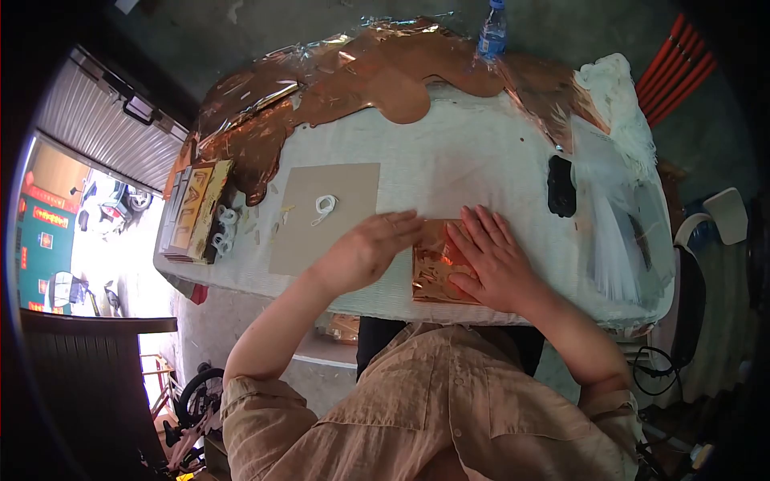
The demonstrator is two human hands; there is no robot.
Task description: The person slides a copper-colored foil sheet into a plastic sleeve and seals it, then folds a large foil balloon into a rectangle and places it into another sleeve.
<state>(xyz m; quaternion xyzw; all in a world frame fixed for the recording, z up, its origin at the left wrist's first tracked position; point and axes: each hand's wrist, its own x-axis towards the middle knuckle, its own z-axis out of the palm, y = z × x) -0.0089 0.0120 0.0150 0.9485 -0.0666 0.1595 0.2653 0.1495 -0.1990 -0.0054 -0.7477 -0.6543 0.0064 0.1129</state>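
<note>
Shiny copper-coloured packet under a flat, open right hand.
Left hand bends at its far left corner, grip unclear. Farther left, white string on a grey card; far right, a black object.

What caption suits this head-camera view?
Right hand flat on a shiny copper-colored packet, left hand at its corner.

Hands—on copper-coloured foil packet
</note>
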